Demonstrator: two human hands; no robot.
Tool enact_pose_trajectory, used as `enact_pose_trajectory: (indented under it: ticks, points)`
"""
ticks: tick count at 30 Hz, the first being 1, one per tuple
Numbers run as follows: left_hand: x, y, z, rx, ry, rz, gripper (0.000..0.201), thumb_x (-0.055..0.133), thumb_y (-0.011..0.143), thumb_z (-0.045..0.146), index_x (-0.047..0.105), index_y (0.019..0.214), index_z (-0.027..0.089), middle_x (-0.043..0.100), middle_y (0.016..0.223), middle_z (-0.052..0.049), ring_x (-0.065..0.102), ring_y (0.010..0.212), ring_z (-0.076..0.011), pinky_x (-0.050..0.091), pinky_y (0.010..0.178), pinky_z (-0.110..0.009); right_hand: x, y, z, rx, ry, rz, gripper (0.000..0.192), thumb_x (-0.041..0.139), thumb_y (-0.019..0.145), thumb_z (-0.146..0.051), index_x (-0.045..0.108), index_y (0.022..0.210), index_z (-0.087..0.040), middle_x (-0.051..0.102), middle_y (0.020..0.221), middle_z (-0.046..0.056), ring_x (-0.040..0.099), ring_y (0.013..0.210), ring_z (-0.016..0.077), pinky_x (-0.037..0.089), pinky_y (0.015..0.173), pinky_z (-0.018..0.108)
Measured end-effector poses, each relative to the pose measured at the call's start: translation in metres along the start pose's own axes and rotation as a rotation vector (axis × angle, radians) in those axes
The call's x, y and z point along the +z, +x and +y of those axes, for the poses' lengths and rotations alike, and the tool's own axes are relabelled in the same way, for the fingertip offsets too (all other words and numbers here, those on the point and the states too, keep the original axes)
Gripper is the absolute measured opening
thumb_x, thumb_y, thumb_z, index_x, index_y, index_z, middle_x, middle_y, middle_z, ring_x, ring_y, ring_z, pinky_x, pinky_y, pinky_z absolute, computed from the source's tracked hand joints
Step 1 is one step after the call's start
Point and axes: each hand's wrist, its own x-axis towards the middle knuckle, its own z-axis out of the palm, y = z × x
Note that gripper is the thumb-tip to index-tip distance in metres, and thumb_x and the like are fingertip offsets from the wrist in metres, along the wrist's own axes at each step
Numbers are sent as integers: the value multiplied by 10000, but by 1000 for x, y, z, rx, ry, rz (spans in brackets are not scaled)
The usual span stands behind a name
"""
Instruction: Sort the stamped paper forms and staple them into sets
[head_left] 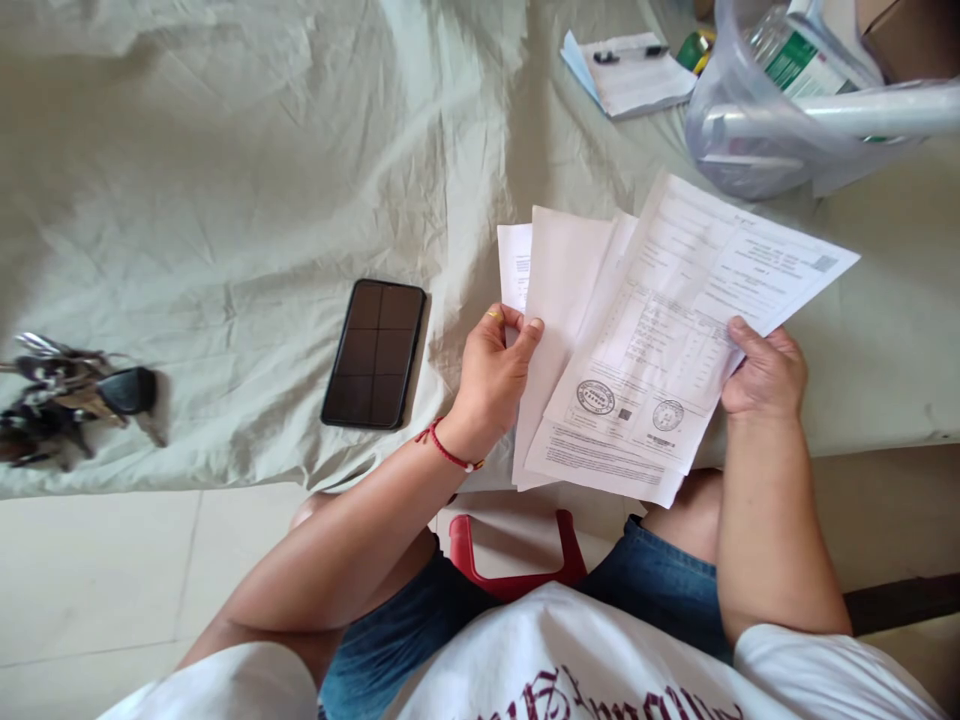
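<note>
You hold a fan of thin white paper sheets point(637, 345) over the near edge of the wrinkled, pale grey-green cloth point(262, 150), to the right of the black rectangular phone point(373, 353). Your left hand point(495, 368) pinches the left-side sheets between thumb and fingers; your right hand point(765, 370) grips the right edge of the printed, stamped front sheet point(682, 340), thumb on top. The step in hand looks like spreading or sorting the pages; the next move seems to call for a light, steady pinch, so nothing creases or slips.
</note>
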Motion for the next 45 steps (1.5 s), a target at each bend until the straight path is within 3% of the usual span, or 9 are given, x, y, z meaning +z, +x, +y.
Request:
enact_pose_trajectory:
  ticks: [4,8,13,17,22,28,35,41,45]
  points:
    - [-1,-3,5,26,3,30,328,777,936,86,522,1027,272,561,880,35,552,731,-140,470,667,-253,1,-3,1,3,-6,-36,414,1015,581,-275,831,950,-231,896,1075,43,828,1138,294,600,1269,512]
    - [-3,-6,10,87,0,26,539,769,874,25,627,1310,309,659,1034,0,637,763,-146,502,653,-262,7,-10,1,-5,-15,-110,371,1037,600,-305,783,864,-249,895,1028,51,814,1188,302,569,1297,522]
    - [-2,-6,11,95,133,-5,167,724,917,112,840,934,232,710,888,-33,597,769,-167,462,653,-286,13,-17,0,-15,-11,-131,347,1028,624,-296,805,879,-216,890,1021,89,815,1193,313,559,1307,516]
    - [1,-7,11,61,61,-74,178,763,1018,353,876,995,217,800,999,-59,686,935,-213,544,872,-353,16,-21,1,-21,-8,-160,326,1028,659,-306,814,892,-232,895,1045,77,814,1201,309,542,1326,543]
    - [0,-5,8,79,194,-1,123,870,888,304,807,826,219,752,847,-28,624,802,-190,503,809,-359,17,-24,3,14,-14,-196,326,1030,667,-325,835,917,-249,898,1049,61,822,1159,297,550,1323,563]
    - [-1,-1,8,56,-1,9,412,943,803,310,548,715,231,559,731,27,502,709,-139,446,712,-307,11,-21,7,109,-83,-243,511,1133,582,-431,815,943,-258,899,1083,27,853,1124,302,623,1241,609]
    - [-2,0,9,36,-39,-22,435,829,978,411,469,803,243,448,790,28,398,687,-138,391,652,-284,2,-9,15,53,-108,-209,500,1119,594,-406,861,1008,-295,907,1146,15,858,1136,314,644,1243,596]
    - [-3,2,10,17,-55,-7,220,800,964,249,596,1043,277,604,864,23,543,724,-154,454,695,-277,-3,1,17,-11,-50,-153,412,1064,651,-344,840,991,-281,896,1155,57,838,1257,345,657,1236,586]
    - [-4,1,11,116,-19,31,470,777,893,102,690,1296,327,618,867,32,536,706,-156,444,673,-289,3,-7,15,4,-56,-170,390,1064,657,-363,835,969,-316,903,1128,3,842,1238,326,629,1272,605]
